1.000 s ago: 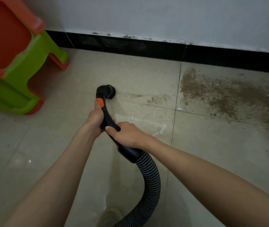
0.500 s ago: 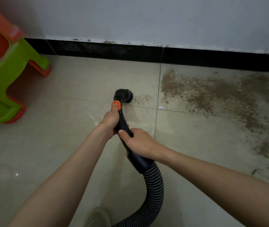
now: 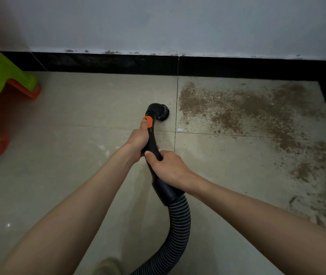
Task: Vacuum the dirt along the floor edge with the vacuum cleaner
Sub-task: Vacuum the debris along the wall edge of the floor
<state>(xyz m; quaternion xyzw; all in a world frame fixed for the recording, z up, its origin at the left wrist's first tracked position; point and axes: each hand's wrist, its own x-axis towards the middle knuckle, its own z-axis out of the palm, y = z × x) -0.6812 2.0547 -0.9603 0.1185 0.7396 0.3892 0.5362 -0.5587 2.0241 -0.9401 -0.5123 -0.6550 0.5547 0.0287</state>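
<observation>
Holding curved black plastic vacuum wand (image 3: 151, 143) two-handed: left hand (image 3: 138, 139) wrapped high, thumb by orange slider; right hand (image 3: 168, 167) wrapped low. Round brush nozzle (image 3: 161, 112) just left of brown dirt patch (image 3: 247, 112). I expect fast sweep scatters grit; ribbed grey hose (image 3: 178, 225) may kink.

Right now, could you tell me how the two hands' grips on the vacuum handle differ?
The left hand grips nearer the brush nozzle, thumb on the orange button; the right hand grips lower, nearer the ribbed hose, with its thumb across the handle. Both wrap the same black handle.
</observation>
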